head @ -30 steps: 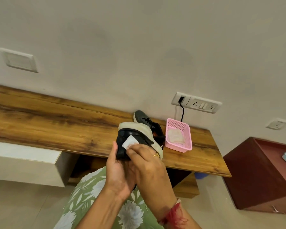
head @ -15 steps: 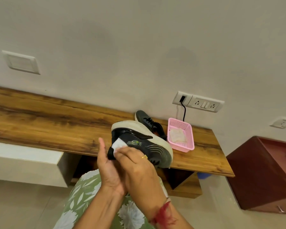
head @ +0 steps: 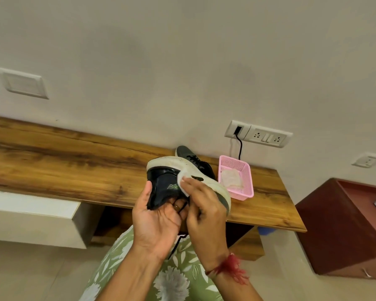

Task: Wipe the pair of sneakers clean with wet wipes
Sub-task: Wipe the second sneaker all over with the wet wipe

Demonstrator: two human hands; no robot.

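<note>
I see left hand [head: 155,220] grip clamped on the raised sneaker [head: 162,181] heel, above the surface [head: 52,166]. Right hand [head: 204,211] grip pinches the wet wipe [head: 183,181] against its sole edge. Risk: hard scrubbing twists the sneaker loose.

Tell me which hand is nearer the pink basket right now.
Right. The right hand holds the wet wipe against the sneaker, on the side toward the pink basket; the left hand grips the sneaker's heel, farther away.
</note>
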